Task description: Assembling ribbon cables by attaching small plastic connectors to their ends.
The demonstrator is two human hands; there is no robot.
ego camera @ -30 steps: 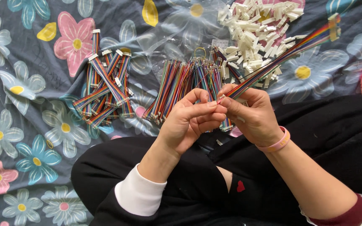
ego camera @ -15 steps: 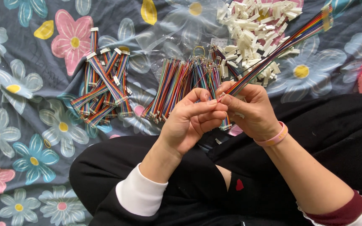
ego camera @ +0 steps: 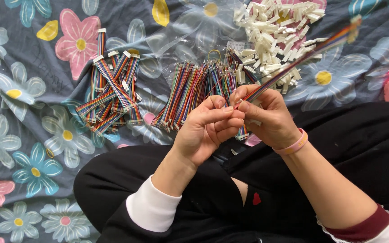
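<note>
Floral cloth (ego camera: 32,148) beneath fingers (ego camera: 230,109) pinched on rainbow ribbon cable (ego camera: 293,63).

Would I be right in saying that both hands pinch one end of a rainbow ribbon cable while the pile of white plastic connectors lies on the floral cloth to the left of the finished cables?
Not quite. In the head view the left hand and right hand do pinch the rainbow ribbon cable, but the pile of white plastic connectors lies on the floral cloth to the upper right, not left of the finished cables.

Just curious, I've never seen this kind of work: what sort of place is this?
Probably a home, with piecework done sitting on a flowered bedsheet. Piles of rainbow ribbon cables and white plastic connectors lie spread over it.
</note>
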